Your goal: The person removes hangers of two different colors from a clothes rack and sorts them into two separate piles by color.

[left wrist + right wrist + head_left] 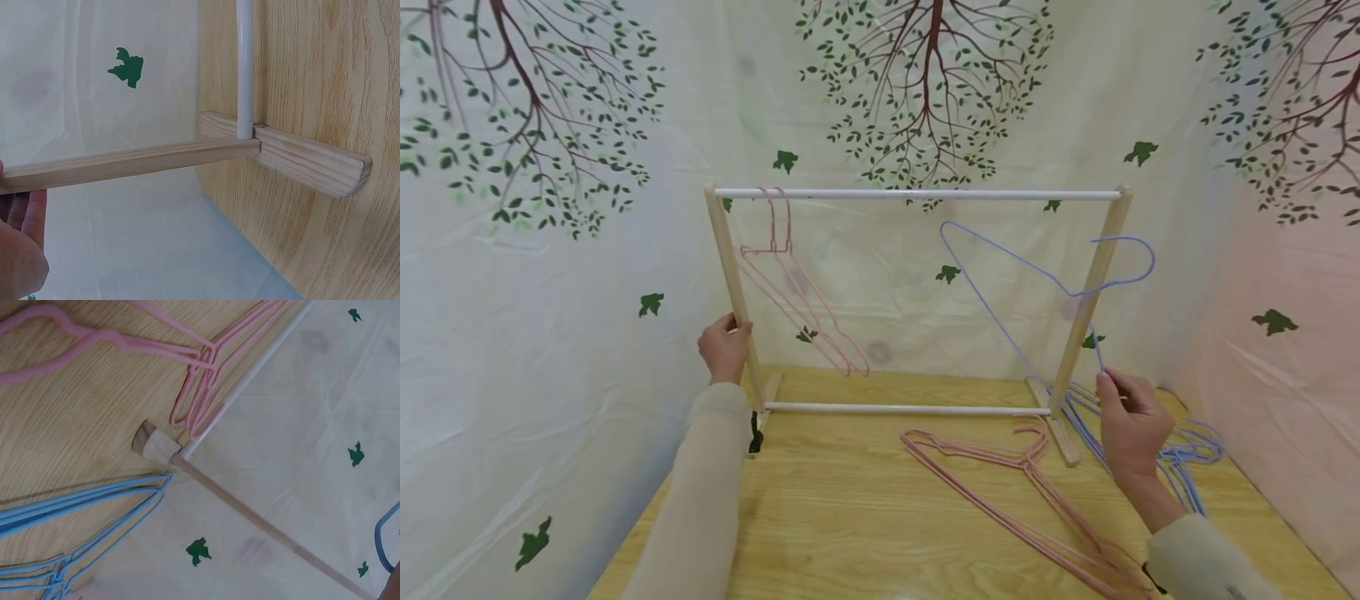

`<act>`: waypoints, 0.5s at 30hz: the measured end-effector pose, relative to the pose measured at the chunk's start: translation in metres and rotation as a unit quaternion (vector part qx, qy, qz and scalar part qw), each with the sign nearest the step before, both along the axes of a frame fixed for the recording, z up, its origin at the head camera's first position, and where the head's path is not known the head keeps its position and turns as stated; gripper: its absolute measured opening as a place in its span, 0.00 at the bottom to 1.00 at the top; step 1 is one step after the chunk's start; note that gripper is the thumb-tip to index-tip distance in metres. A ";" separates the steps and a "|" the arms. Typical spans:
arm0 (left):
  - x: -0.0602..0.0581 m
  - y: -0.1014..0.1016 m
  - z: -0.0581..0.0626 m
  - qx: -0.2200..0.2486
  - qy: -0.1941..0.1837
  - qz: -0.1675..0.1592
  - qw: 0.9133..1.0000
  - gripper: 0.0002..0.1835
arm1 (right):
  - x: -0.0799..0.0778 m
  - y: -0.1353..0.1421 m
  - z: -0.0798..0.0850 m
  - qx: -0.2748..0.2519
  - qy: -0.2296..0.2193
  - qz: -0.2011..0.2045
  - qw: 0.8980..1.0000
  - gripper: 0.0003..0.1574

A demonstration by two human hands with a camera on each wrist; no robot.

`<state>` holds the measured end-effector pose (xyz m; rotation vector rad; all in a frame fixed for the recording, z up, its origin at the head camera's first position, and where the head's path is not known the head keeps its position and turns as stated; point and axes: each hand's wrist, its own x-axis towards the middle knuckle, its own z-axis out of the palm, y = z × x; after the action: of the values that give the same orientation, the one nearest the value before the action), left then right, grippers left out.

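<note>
My left hand grips the left wooden post of a small clothes rack; in the left wrist view its fingers are at the edge of that post. My right hand pinches one corner of a blue clothes hanger, held up tilted at the rack's right side with its hook pointing right. In the right wrist view only a bit of that blue hanger shows at the right edge. Two pink hangers hang from the left part of the white top rail.
Several pink hangers lie on the wooden table in front of the rack. Several blue hangers lie at the right, beyond my right hand. The white lower rail runs close above the table. A printed curtain stands behind.
</note>
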<state>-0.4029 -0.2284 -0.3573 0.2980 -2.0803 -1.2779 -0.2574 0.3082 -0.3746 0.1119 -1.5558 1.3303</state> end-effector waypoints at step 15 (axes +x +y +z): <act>0.011 0.002 0.002 0.004 -0.003 0.002 1.000 0.14 | 0.032 0.052 0.002 -0.064 0.082 -0.023 0.994 0.09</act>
<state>-0.3922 -0.2267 -0.3551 0.3093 -2.0789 -1.2835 -0.2250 0.3600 -0.3721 0.1018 -1.3257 1.3465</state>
